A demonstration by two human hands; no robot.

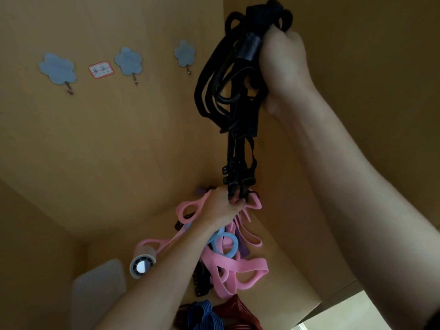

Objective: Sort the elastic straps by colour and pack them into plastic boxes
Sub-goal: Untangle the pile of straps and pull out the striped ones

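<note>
My right hand (pixel 283 65) is raised high and grips a bundle of black elastic straps (pixel 228 91) that hangs down in loops. My left hand (pixel 221 208) reaches low and pinches the bottom ends of those black straps just above the pile. Under it lies a tangle of pink straps (pixel 240 270), a light blue strap (pixel 226 244), a purple strap (pixel 242 246) and more black straps (pixel 201 279). Nearer to me lie a dark blue strap (pixel 204 313) and a dark red strap (pixel 240 310).
A translucent plastic box lid (pixel 100 289) lies at the lower left on the wooden surface. A small white cylinder (pixel 142 263) lies beside the pile. On the back wall hang three blue flower-shaped hooks (pixel 58 69) and a red-edged label (pixel 101 69).
</note>
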